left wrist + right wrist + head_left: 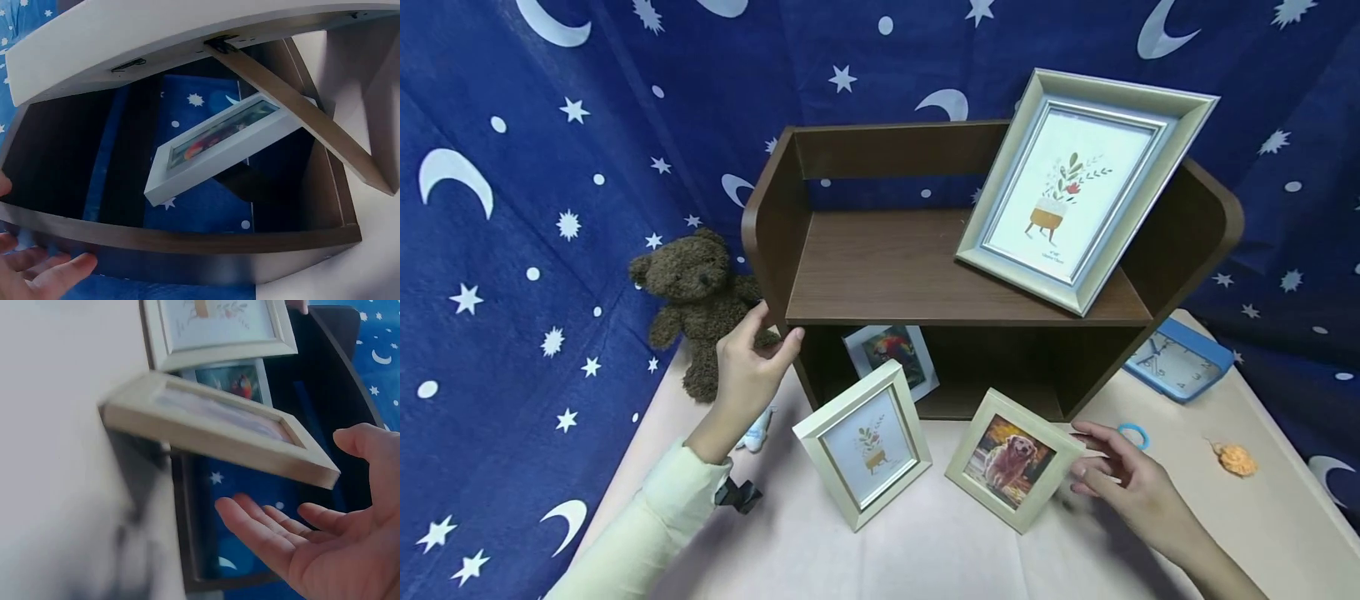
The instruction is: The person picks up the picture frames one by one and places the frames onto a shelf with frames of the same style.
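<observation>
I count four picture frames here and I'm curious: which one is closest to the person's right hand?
The small frame with the golden dog photo, standing on the table nearest the right hand; the others hold plant or parrot pictures.

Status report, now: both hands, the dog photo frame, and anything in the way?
Left hand open, touching shelf unit side. Right hand open beside dog photo frame, standing on table. Plant picture frame close on its left.
</observation>
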`<state>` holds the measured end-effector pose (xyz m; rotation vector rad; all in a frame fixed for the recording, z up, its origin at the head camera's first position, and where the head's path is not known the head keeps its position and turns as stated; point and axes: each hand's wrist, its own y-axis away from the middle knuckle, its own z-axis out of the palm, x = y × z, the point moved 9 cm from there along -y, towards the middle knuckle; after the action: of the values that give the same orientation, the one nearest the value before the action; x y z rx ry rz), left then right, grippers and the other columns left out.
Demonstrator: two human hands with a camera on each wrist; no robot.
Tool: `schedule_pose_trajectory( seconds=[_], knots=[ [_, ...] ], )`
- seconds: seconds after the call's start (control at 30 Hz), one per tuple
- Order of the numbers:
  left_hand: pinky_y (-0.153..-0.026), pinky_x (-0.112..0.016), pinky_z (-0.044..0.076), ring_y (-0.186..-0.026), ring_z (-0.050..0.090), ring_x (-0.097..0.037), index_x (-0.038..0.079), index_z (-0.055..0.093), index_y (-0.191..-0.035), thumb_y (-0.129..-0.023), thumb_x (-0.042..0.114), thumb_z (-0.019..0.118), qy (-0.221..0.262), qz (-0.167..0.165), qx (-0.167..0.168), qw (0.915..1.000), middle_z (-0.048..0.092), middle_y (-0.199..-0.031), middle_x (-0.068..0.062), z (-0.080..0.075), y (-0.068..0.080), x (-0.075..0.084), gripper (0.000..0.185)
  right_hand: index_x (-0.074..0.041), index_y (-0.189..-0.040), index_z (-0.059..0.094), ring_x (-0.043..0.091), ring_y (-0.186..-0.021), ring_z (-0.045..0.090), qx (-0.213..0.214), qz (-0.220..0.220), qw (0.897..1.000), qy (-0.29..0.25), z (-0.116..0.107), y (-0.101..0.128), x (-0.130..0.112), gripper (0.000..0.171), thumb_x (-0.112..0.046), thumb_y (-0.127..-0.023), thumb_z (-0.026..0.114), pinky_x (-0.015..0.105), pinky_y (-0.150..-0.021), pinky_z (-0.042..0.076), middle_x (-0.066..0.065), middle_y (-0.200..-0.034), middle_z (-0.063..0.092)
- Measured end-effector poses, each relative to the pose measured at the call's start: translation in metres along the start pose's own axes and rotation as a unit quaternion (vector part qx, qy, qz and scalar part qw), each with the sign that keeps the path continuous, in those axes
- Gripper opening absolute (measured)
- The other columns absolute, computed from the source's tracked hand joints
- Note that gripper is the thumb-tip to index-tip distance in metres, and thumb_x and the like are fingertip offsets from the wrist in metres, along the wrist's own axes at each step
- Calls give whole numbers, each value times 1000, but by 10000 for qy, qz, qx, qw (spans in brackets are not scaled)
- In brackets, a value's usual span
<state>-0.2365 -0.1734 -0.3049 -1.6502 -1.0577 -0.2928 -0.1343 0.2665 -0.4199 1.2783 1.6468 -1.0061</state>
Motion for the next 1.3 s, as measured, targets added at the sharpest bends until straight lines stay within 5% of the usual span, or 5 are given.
schedule_pose_trajectory(
  seconds=[0.2, 0.53, 0.77, 1.0, 1.3],
  knots=[
    [-64, -12, 58, -96, 70, -13, 9, 67, -126, -87, 1, 68, 176, 0, 229, 9996, 76, -106, -13, -1, -4, -4, 40, -11, -144, 42, 6, -106, 69, -471, 403, 9900, -1266, 20, 2, 10, 41, 0, -104, 42, 41, -79, 63, -15, -126, 62],
    [-63, -15, 59, -91, 66, 7, 10, 70, -123, -85, 1, 70, 354, -115, 264, 9990, 76, -102, -14, -2, -5, -7, 38, -24, -137, 50, 5, -100, 69, -213, 902, 9872, -1298, 27, -1, 20, 37, -7, -105, 46, 31, -79, 62, -18, -118, 66],
    [-62, -16, 59, -91, 67, 7, 10, 70, -123, -85, 1, 70, 403, -105, 243, 9988, 76, -102, -15, -2, -5, -8, 39, -28, -133, 56, 9, -98, 72, -186, 788, 9818, -1717, 29, -1, 18, 36, -6, -105, 45, 30, -79, 63, -15, -115, 70],
    [-62, -17, 59, -90, 68, 4, 10, 69, -124, -85, -1, 69, 521, -3, 312, 9982, 76, -101, -16, -1, -4, -8, 40, -25, -122, 65, 12, -89, 74, 400, 722, 9752, -2055, 23, -1, 20, 35, 0, -101, 51, 35, -71, 64, -7, -103, 74],
    [-62, -17, 60, -88, 68, 3, 10, 69, -124, -84, -2, 68, 683, 18, 380, 9969, 76, -100, -16, -1, -4, -12, 42, -25, -125, 64, 13, -94, 75, 126, 570, 9729, -2237, 25, -3, 20, 37, 0, -103, 47, 36, -74, 63, -7, -109, 75]
  ],
)
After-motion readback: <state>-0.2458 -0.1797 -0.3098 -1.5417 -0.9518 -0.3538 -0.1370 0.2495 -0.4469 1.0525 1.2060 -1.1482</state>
